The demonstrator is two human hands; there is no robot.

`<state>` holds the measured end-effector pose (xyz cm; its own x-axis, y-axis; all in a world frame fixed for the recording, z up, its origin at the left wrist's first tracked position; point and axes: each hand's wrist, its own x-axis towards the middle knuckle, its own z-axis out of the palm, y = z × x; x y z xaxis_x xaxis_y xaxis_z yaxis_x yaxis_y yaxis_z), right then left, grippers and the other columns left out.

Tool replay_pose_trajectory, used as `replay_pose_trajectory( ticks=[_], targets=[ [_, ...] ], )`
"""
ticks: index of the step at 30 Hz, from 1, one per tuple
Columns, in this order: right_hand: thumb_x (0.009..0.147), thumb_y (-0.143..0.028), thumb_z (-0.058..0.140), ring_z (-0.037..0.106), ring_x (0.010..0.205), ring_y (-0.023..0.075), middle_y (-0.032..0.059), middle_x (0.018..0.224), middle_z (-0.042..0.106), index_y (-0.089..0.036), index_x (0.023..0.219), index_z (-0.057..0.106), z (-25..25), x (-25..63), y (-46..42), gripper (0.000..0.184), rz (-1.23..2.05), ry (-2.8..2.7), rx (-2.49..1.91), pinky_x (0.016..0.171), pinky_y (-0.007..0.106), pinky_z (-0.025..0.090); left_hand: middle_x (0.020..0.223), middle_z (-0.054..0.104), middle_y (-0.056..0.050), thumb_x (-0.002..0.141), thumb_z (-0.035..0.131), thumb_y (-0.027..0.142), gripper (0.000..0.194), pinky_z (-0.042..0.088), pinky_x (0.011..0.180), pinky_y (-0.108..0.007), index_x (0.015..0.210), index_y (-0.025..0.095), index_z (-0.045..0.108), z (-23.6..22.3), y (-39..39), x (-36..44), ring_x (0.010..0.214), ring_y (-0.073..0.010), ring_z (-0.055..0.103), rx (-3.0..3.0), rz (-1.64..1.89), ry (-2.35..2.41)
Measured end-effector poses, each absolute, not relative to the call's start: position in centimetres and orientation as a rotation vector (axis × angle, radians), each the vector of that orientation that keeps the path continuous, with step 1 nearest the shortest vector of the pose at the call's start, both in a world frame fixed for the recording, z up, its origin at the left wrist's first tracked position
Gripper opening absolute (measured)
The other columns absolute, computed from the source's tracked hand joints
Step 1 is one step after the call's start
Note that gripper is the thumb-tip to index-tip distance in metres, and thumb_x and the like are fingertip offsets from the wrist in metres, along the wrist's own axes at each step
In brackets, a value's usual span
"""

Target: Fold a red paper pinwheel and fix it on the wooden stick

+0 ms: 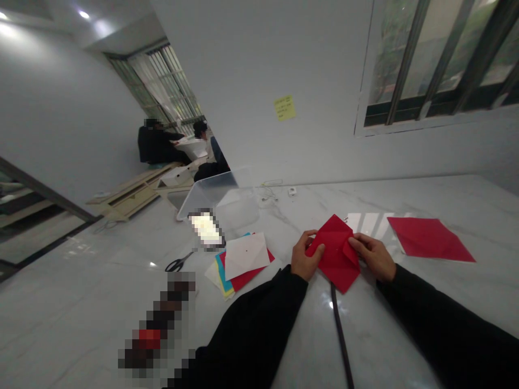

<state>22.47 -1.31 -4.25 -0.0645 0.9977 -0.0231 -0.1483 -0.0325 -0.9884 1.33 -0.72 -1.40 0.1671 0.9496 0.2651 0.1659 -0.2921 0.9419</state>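
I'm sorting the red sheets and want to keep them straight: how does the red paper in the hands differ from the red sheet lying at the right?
The folded red paper shows creases and a raised flap, while the red sheet at the right shows no folded-up flap. The folded red paper is held by both the left hand and the right hand; the red sheet at the right lies untouched. Both are red.

1 head view (forward, down)
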Motion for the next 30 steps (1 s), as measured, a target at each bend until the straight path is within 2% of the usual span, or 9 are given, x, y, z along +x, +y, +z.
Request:
replay_pose_trajectory(
  ticks=[4, 7, 11, 13, 17, 20, 24, 26, 30],
  targets=[
    [0.080, -0.051, 0.070, 0.068, 0.084, 0.0237, 0.0069, 0.094, 0.075, -0.017, 0.097, 0.072, -3.4, 22.6, -1.4, 0.039, 1.443, -1.329, -1.004, 0.080, 0.035, 0.055, 0.072, 0.058, 0.003, 0.078, 0.070, 0.037, 0.040, 0.038, 0.053, -0.020, 0.109, 0.020, 0.052, -1.8, -0.2, 1.4, 0.056, -0.0091, 0.049, 1.456, 1.269, 1.088],
    [0.080, -0.054, 0.069, 0.069, 0.082, 0.0247, 0.0068, 0.089, 0.075, -0.016, 0.095, 0.074, -3.3, 22.6, -1.5, 0.041, 1.401, -1.367, -1.039, 0.076, 0.035, 0.056, 0.076, 0.059, 0.002, 0.072, 0.075, 0.043, 0.041, 0.042, 0.058, -0.020, 0.096, 0.020, 0.051, -1.8, 0.1, 1.4, 0.063, -0.0102, 0.054, 1.322, 1.306, 1.025],
    [0.079, -0.058, 0.068, 0.069, 0.081, 0.0247, 0.0061, 0.088, 0.076, -0.017, 0.096, 0.075, -4.0, 22.7, -1.1, 0.045, 1.388, -1.250, -1.086, 0.074, 0.034, 0.056, 0.084, 0.063, -0.004, 0.080, 0.057, 0.066, 0.051, 0.046, 0.061, -0.024, 0.086, 0.015, 0.058, -1.8, 0.4, 1.4, 0.064, -0.0119, 0.058, 1.048, 1.209, 0.852],
    [0.078, -0.057, 0.069, 0.070, 0.084, 0.0249, 0.0061, 0.091, 0.076, -0.017, 0.097, 0.075, -4.3, 22.8, -1.0, 0.044, 1.395, -1.227, -1.077, 0.078, 0.034, 0.056, 0.095, 0.065, -0.008, 0.080, 0.053, 0.068, 0.055, 0.049, 0.063, -0.027, 0.087, 0.014, 0.061, -1.8, 0.4, 1.4, 0.067, -0.0136, 0.062, 0.961, 1.192, 0.793],
    [0.079, -0.055, 0.069, 0.069, 0.083, 0.0252, 0.0069, 0.091, 0.076, -0.016, 0.098, 0.074, -4.4, 22.9, -0.9, 0.045, 1.393, -1.267, -1.075, 0.074, 0.034, 0.056, 0.104, 0.066, -0.008, 0.076, 0.071, 0.051, 0.045, 0.050, 0.067, -0.026, 0.103, 0.017, 0.062, -1.7, 0.4, 1.3, 0.072, -0.0130, 0.064, 1.050, 1.161, 0.817],
    [0.080, -0.055, 0.068, 0.069, 0.081, 0.0254, 0.0075, 0.091, 0.076, -0.015, 0.099, 0.074, -4.3, 22.7, -0.9, 0.045, 1.373, -1.313, -1.072, 0.073, 0.034, 0.056, 0.099, 0.068, -0.006, 0.068, 0.081, 0.036, 0.055, 0.050, 0.070, -0.023, 0.115, 0.019, 0.058, -1.5, 0.4, 1.3, 0.077, -0.0133, 0.065, 1.167, 1.133, 0.860],
    [0.082, -0.053, 0.067, 0.069, 0.087, 0.0256, 0.0072, 0.094, 0.076, -0.015, 0.101, 0.074, -3.9, 22.5, -1.0, 0.044, 1.350, -1.395, -1.021, 0.079, 0.036, 0.055, 0.088, 0.070, -0.004, 0.065, 0.083, 0.032, 0.065, 0.051, 0.071, -0.025, 0.121, 0.018, 0.053, -1.5, 0.5, 1.4, 0.074, -0.0142, 0.066, 1.169, 1.120, 0.867],
    [0.082, -0.054, 0.066, 0.069, 0.087, 0.0257, 0.0070, 0.092, 0.076, -0.015, 0.101, 0.074, -3.6, 22.4, -1.0, 0.045, 1.349, -1.425, -1.003, 0.079, 0.037, 0.055, 0.089, 0.071, -0.006, 0.065, 0.083, 0.032, 0.063, 0.052, 0.074, -0.027, 0.119, 0.017, 0.054, -1.6, 0.5, 1.4, 0.078, -0.0163, 0.068, 1.181, 1.101, 0.860],
    [0.081, -0.056, 0.065, 0.069, 0.087, 0.0264, 0.0073, 0.090, 0.076, -0.014, 0.103, 0.074, -3.3, 22.2, -1.1, 0.048, 1.352, -1.454, -1.005, 0.079, 0.040, 0.056, 0.097, 0.073, -0.011, 0.067, 0.082, 0.037, 0.044, 0.053, 0.084, -0.031, 0.099, 0.014, 0.063, -1.6, 0.5, 1.5, 0.088, -0.0201, 0.069, 1.262, 1.094, 0.870]
  ],
)
